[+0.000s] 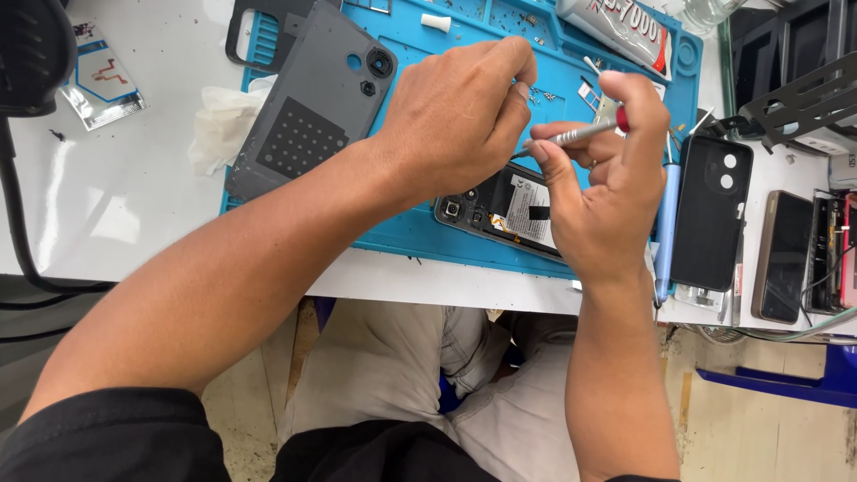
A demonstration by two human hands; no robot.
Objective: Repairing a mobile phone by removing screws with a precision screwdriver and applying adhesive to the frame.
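An opened phone (500, 211) lies on a blue work mat (406, 234), its battery and circuit parts showing. My right hand (607, 187) grips a small silver screwdriver (571, 136) with a red cap, tip pointing left toward my left fingers. My left hand (460, 116) hovers above the phone with thumb and forefinger pinched at the screwdriver's tip; whatever they pinch is too small to see. A grey phone back cover (308, 112) rests on the mat's left part.
A crumpled white tissue (219, 125) lies left of the mat. A glue tube (625, 31) sits at the mat's top. A light blue pen-shaped tool (665, 228), a black phone case (711, 210) and another phone (784, 256) lie right. Black cable (18, 223) at left.
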